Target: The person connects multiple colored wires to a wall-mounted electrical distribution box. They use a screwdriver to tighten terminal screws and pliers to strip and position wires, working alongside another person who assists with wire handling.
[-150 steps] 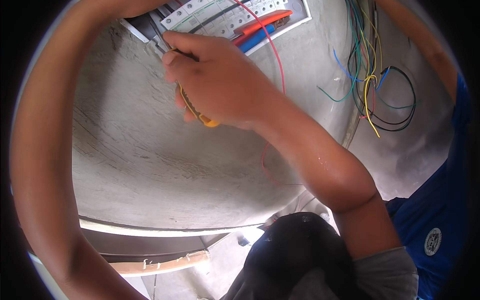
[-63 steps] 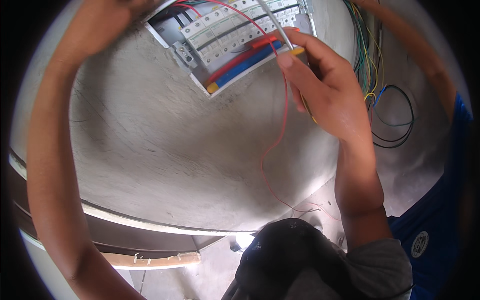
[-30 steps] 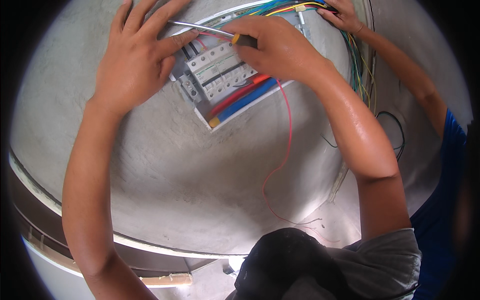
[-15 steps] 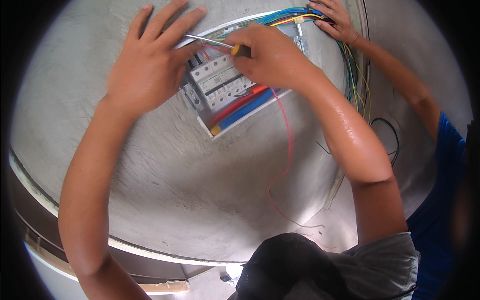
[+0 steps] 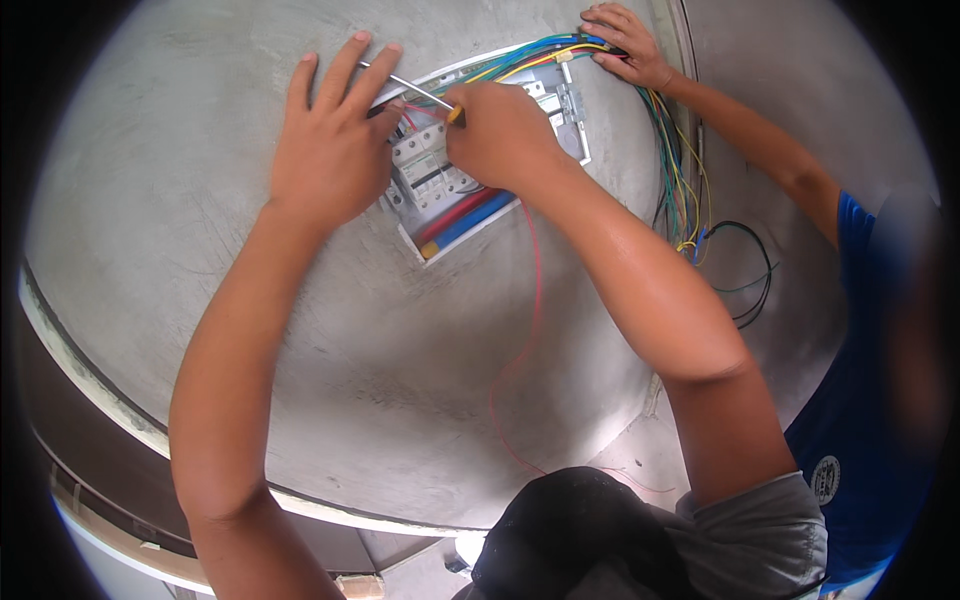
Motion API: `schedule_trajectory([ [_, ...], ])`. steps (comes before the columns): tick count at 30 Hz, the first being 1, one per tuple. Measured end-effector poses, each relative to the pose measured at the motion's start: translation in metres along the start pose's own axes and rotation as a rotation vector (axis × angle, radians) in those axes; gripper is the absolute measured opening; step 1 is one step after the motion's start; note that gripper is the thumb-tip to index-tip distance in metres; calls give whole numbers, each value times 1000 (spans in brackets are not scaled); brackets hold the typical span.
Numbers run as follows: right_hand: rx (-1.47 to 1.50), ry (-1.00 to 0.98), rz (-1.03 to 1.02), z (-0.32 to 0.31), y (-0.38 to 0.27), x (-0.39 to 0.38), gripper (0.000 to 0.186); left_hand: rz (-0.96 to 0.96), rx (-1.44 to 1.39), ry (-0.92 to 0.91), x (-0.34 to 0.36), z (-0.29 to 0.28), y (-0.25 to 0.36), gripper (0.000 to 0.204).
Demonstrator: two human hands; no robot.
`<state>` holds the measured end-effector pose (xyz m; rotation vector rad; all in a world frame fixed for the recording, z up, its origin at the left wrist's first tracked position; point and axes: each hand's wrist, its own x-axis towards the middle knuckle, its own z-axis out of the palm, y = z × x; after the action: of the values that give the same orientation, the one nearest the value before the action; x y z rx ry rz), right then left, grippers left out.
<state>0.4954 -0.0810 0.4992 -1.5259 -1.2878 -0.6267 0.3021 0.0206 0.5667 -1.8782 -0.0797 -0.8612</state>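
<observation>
My left hand [image 5: 330,160] rests fingers spread on the upper-left of an electrical distribution box [image 5: 420,180] set in a grey wall, its thumb beside red wires at the box's edge. My right hand [image 5: 500,135] grips a screwdriver [image 5: 404,83] with a yellow-and-dark handle and a metal shaft slanting up-left across my left hand's fingers; the tip is hard to make out. Behind the hands are white breaker modules [image 5: 420,150]. A red tool [image 5: 450,215] and a blue one [image 5: 470,225] lie along the box's lower edge.
A co-worker's hand [image 5: 630,55] holds a wire bundle [image 5: 560,45] at the box's upper right. Their blue shirt [image 5: 840,430] fills the right side. Coloured wires [image 5: 680,160] hang down the wall, a loose red wire [image 5: 530,300] droops below the box, and a dark cap [image 5: 570,520] shows at the bottom.
My left hand has come onto the box's upper left with fingers spreading. My right hand swung leftward with the screwdriver. The co-worker's hand appeared on the wire bundle. The view has shifted slightly.
</observation>
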Motion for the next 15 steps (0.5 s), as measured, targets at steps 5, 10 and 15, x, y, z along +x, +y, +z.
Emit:
schedule_trajectory([
  [5, -14, 53, 65, 5, -4, 0, 19, -25, 30, 7, 1, 6, 5, 31],
  [10, -80, 128, 142, 8, -12, -5, 19, -33, -7, 50, -2, 6, 8, 20],
  [15, -113, 152, 140, 7, -16, -8, 19, -37, -19, 39, -4, 4, 6, 20],
])
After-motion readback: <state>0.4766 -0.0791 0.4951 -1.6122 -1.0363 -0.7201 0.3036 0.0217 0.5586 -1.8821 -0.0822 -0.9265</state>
